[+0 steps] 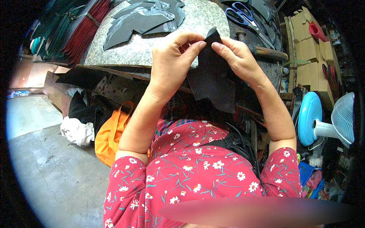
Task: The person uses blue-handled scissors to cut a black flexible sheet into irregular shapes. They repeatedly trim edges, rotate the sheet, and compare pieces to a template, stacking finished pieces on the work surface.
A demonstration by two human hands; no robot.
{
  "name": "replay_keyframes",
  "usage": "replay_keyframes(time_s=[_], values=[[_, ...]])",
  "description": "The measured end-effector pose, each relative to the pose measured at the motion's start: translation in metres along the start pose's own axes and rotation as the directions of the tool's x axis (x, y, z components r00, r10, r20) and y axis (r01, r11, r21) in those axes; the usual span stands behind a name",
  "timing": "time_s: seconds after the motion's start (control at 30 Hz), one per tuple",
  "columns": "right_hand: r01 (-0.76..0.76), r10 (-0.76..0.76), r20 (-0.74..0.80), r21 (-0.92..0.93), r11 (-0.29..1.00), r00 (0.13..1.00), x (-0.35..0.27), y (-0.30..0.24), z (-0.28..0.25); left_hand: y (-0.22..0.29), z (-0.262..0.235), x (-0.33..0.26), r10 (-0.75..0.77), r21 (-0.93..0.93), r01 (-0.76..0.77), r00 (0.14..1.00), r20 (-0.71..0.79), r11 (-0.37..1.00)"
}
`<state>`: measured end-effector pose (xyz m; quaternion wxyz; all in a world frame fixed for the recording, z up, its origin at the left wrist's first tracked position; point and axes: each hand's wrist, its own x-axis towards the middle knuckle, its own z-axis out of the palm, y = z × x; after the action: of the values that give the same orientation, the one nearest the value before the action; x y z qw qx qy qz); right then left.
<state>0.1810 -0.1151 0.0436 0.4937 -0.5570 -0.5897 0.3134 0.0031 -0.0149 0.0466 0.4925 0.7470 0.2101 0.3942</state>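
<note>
Scissors, blue-handled, lie beyond the grip, rightward; cut dark pieces lie beyond it, leftward, on a speckled slab. Concrete floor: below left. Orange bag: left, nearer the body, contents hidden. Grip: left hand and right hand, thumbs closed against fingers, pinch the upper end of a black sheet; remainder hangs beneath.

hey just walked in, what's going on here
A person's left hand and right hand are pinching a black sheet piece near its upper end. Beyond them, dark grey cut pieces lie on a speckled slab, with blue-handled scissors to its right.
</note>
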Motion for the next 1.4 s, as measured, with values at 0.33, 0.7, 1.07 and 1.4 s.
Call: replay_keyframes(time_s=[0.33,0.7,1.07,1.4], values=[[0.08,-0.078,0.017,-0.253,0.964,0.997,0.0,-0.005,-0.001,-0.002,0.003,0.01,0.184,0.128,-0.18,0.983,-0.023,0.975],[0.145,-0.139,0.044,-0.367,0.919,0.989,-0.001,-0.007,-0.001,0.001,0.0,0.012,0.065,-0.003,-0.065,0.997,0.049,0.998],[0.136,-0.082,0.132,-0.479,0.867,0.988,-0.001,0.001,-0.002,0.004,0.001,0.021,0.161,0.192,-0.191,0.974,0.16,0.963],[0.141,-0.091,0.165,-0.321,0.937,0.982,-0.002,-0.006,-0.004,-0.006,0.002,0.024,-0.108,-0.324,0.224,0.934,0.34,0.919]])
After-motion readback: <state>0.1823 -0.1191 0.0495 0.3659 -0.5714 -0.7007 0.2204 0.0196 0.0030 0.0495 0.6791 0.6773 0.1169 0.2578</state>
